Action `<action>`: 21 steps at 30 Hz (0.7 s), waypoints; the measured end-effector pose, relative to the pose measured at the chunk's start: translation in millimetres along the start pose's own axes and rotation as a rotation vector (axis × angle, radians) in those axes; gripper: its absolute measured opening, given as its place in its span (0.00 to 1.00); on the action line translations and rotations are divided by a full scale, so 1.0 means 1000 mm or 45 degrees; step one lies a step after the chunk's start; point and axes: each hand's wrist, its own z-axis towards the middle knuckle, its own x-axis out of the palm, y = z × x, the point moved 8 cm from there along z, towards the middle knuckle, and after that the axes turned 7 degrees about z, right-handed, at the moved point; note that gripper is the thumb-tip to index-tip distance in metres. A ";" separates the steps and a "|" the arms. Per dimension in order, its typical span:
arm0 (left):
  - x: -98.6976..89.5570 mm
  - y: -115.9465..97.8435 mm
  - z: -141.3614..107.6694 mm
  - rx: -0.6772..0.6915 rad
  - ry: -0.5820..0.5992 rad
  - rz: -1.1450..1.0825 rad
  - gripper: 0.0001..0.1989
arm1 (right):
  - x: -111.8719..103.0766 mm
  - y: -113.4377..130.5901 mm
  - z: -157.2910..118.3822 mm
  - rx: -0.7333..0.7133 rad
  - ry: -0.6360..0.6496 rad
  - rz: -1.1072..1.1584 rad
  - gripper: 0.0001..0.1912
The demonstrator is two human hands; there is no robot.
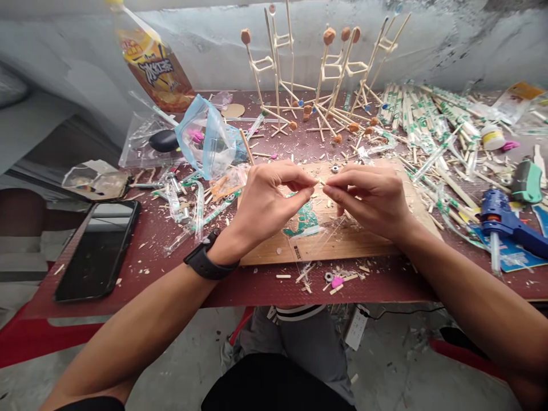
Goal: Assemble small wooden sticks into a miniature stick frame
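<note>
My left hand (269, 200) and my right hand (370, 197) meet over a wooden board (325, 245) on the dark red table. Both pinch a small thin wooden stick piece (322, 182) between thumb and fingertips, held just above the board. A black watch sits on my left wrist (208, 260). A green printed scrap (306, 220) lies on the board under my hands. Cut stick bits, a small metal ring and a pink piece (336, 281) lie along the table's front edge.
Stick figures with brown heads (329, 68) stand at the back. A black phone (100, 248) lies front left, plastic bags (209, 140) and a drink bottle (152, 60) back left. Wrapped chopsticks (428, 120) pile right, near a blue glue gun (505, 222).
</note>
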 end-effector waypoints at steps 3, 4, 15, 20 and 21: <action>0.000 -0.001 0.000 0.018 0.000 0.035 0.07 | 0.000 0.000 0.000 -0.013 0.004 -0.006 0.07; 0.000 -0.002 0.000 0.024 -0.002 0.043 0.07 | 0.000 0.000 0.000 -0.017 0.006 -0.007 0.07; -0.002 -0.005 0.000 0.040 0.011 0.066 0.07 | 0.001 0.005 0.000 -0.043 0.006 0.047 0.06; -0.004 -0.006 0.001 -0.008 0.021 -0.001 0.04 | -0.001 0.003 0.002 -0.012 -0.034 0.151 0.05; -0.005 -0.005 0.001 -0.026 0.022 -0.024 0.04 | -0.002 0.002 0.002 -0.010 -0.044 0.176 0.05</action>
